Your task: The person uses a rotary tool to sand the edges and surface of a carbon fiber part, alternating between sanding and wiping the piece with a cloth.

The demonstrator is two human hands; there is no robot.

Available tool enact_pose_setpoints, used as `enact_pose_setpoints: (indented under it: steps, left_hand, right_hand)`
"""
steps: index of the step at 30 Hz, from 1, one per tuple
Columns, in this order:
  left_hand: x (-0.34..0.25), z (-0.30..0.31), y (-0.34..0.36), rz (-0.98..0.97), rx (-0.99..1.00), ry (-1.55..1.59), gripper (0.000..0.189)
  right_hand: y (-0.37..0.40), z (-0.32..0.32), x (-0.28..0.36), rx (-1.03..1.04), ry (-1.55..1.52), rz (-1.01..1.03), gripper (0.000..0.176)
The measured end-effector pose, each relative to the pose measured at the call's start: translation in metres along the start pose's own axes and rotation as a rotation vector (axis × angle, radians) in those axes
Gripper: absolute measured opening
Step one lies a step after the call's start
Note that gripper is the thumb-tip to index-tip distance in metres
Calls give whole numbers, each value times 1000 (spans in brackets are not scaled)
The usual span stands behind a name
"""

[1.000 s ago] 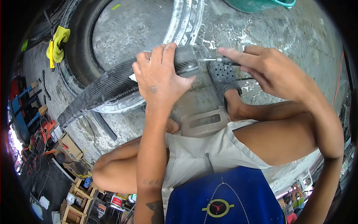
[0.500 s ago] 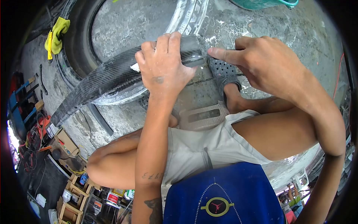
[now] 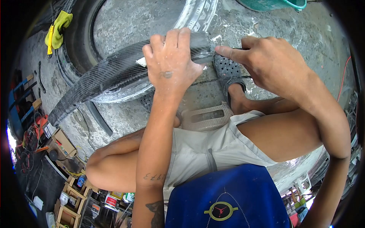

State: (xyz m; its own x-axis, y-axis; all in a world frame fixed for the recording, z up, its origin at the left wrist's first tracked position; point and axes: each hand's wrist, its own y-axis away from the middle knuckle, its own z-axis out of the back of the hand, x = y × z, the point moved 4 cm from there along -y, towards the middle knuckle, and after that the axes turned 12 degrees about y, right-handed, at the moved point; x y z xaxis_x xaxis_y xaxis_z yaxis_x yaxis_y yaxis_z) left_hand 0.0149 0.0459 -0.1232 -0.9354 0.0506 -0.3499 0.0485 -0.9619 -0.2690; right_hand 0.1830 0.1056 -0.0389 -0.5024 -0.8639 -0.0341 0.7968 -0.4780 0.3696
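A long, curved carbon-fibre panel (image 3: 95, 72) with a woven black surface lies across the tyre (image 3: 123, 95), its wide end towards the right. My left hand (image 3: 171, 60) is closed over that end, fingers across the top edge and thumb on the near side. At the panel's right tip is my right hand (image 3: 262, 60), with its index finger stretched along a slim tool. Only a bit of dark handle and a thin tip show; the palm hides the rest. A white patch (image 3: 142, 62) shows on the panel beside my left fingers.
A grey clog (image 3: 227, 70) on my foot is just below the panel's tip. Another tyre (image 3: 81, 45) with a yellow-green cloth (image 3: 61, 30) is at upper left. A green basin (image 3: 270, 4) stands at the top. Wooden crates (image 3: 70, 207) and cables fill the lower left.
The panel and my left hand appear slightly higher and further right in view. My right hand stays almost in place at the panel's tip, still holding the slim tool.
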Motion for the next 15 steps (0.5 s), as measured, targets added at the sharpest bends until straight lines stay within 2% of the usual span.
enact_pose_setpoints:
  steps: [4,6,15]
  left_hand:
    - [1,-2,0,-9,-5,-26,73]
    - [0,0,0,-28,-41,35,61]
    - [0,0,0,-32,-38,34,59]
  right_hand:
    - [0,-1,0,0,-8,8,54]
    - [0,-2,-1,-3,-25,14,53]
    - [0,-5,-2,0,-22,34,52]
